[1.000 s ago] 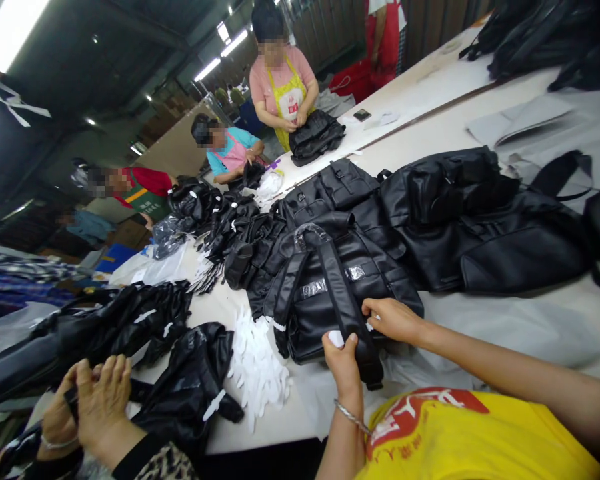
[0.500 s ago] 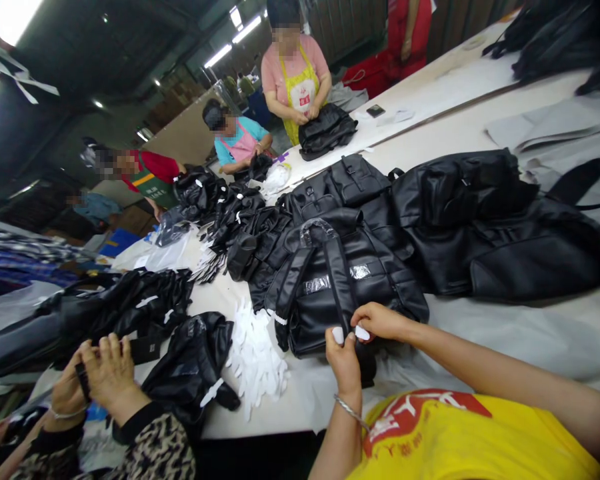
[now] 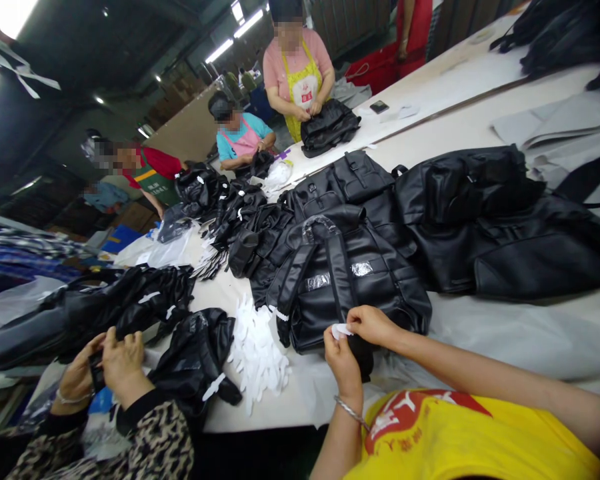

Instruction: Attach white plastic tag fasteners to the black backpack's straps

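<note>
My left hand (image 3: 343, 363) and my right hand (image 3: 373, 326) meet at the lower edge of a black backpack (image 3: 375, 287). Fingertips of both pinch a small white strip (image 3: 341, 331), apparently paper or thin foam. The strip lies at the lower end of a shoulder strap (image 3: 341, 273); whether it wraps the strap end is hidden by my fingers. Clear film covers parts of the backpack's back and handle. Another white piece (image 3: 280, 315) sits on its other strap. To the left lies a pile of similar white strips (image 3: 260, 360).
More black backpacks (image 3: 470, 227) lie along the table (image 3: 260, 423) to the right and behind. On the left, a co-worker's hands (image 3: 117, 363), in leopard-print sleeves, work beside another black bag (image 3: 195, 360). Several people handle black bags across the table.
The white strip's two ends were apart, one at each hand beside the strap; now the strip shows between my fingertips. My right hand has shifted slightly left. The co-worker's hands moved slightly.
</note>
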The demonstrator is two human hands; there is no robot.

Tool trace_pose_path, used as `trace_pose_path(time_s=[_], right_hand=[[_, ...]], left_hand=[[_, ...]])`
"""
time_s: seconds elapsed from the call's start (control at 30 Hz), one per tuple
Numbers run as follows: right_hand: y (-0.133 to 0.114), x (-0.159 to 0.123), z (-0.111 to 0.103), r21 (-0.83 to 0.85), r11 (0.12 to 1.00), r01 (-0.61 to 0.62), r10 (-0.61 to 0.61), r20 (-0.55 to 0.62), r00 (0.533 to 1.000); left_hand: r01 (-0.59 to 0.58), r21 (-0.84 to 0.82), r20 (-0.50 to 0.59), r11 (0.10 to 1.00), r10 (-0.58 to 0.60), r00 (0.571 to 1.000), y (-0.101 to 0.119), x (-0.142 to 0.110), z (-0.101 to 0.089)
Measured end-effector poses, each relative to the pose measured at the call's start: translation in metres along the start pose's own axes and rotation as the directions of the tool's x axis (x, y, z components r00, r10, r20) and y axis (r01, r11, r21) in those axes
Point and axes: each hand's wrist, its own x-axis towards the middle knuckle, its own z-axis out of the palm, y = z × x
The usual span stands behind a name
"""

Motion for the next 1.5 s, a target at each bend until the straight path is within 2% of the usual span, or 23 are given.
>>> trace_pose_path(time_s=[0.17, 0.33, 0.57, 0.73, 0.97, 1.27, 1.37, 1.5], right_hand=[[0.0, 0.005, -0.001, -0.052, 0.998, -0.037, 0.038, 0.034, 0.999], [-0.004, 0.007, -0.005, -0.056, 0.996, -0.063, 0.068, 0.095, 0.993], [-0.006, 0.007, -0.005, -0.033, 0.997, -0.071, 0.074, 0.121, 0.99], [-0.004, 0.005, -0.005, 0.001, 0.998, -0.057, 0.057, 0.103, 0.993], [-0.002, 0.002, -0.004, 0.026, 0.999, -0.035, 0.033, 0.08, 0.996], [0.008, 0.007, 0.006, 0.124, 0.992, 0.039, -0.049, 0.076, 0.996], [0.007, 0.004, 0.01, 0.119, 0.992, 0.045, -0.05, 0.036, 0.998], [0.0, -0.005, 0.013, 0.043, 0.996, 0.072, -0.068, -0.081, 0.994]], left_hand=[[-0.001, 0.047, -0.005, 0.999, 0.002, 1.0, 0.006, -0.006, -0.004], [-0.047, 0.081, 0.051, 0.996, 0.043, 0.998, 0.01, -0.009, -0.007], [-0.135, 0.144, 0.069, 0.98, 0.126, 0.99, 0.006, -0.009, -0.007], [-0.183, 0.148, 0.061, 0.972, 0.175, 0.983, 0.001, -0.009, -0.007], [-0.186, 0.166, 0.028, 0.968, 0.184, 0.983, 0.0, -0.009, -0.006], [-0.171, 0.155, 0.084, 0.973, 0.159, 0.984, 0.002, -0.007, -0.009], [-0.167, 0.123, 0.088, 0.978, 0.157, 0.984, 0.0, -0.009, -0.008], [-0.139, 0.101, 0.103, 0.985, 0.129, 0.986, 0.006, -0.009, -0.012]])
